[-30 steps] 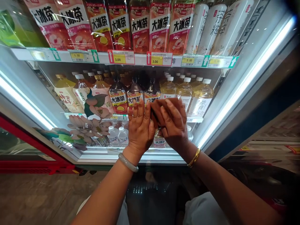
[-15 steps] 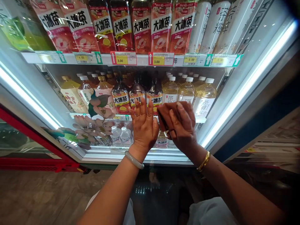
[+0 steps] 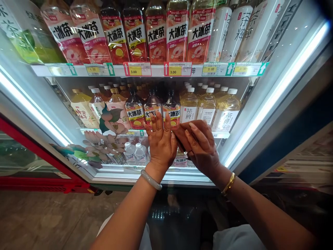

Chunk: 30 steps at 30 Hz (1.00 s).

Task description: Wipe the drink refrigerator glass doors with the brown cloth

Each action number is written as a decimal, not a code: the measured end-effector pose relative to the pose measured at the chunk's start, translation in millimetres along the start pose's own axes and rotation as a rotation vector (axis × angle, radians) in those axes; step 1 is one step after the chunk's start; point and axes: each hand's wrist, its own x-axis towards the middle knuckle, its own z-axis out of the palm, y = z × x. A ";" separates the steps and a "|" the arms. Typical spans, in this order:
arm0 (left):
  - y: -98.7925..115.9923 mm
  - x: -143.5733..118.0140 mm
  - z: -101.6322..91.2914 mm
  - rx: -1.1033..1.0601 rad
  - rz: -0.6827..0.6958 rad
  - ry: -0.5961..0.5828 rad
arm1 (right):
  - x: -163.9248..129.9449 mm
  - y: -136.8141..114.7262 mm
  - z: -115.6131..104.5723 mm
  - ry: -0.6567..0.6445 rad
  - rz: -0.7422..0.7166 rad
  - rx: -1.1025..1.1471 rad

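Observation:
My left hand (image 3: 161,148) lies with its fingers spread against the glass front of a lit drinks cooler, and holds nothing. Close beside it, my right hand (image 3: 205,152) presses a folded brown cloth (image 3: 185,133) to the same glass. Part of the cloth is hidden under the fingers. Behind the glass, just past my left fingertips, stand dark iced tea bottles (image 3: 134,109). Pale yellow tea bottles (image 3: 189,106) with white caps are behind the right hand. A flower decal (image 3: 100,147) sits on the glass left of my hands.
Above runs a white shelf edge (image 3: 158,69) with price tags, bearing large red-labelled bottles (image 3: 156,34). Small clear bottles (image 3: 140,152) stand on the bottom shelf. A red-framed case (image 3: 39,182) adjoins on the left, over the brown floor (image 3: 52,218).
My right hand and the cloth have slid slightly down the glass. The left hand stays spread in nearly the same place. The camera view has tilted up a little.

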 end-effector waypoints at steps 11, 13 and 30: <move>0.3 -5.7 10.4 0.009 0.023 0.008 | 28.2 -13.1 7.2 0.054 0.028 -0.006; 1.6 -5.7 12.0 0.003 0.016 0.013 | 16.3 -10.8 6.0 0.017 -0.010 -0.014; 13.0 -4.6 20.1 -0.026 0.008 0.038 | 6.8 -1.3 -1.6 -0.003 0.011 0.013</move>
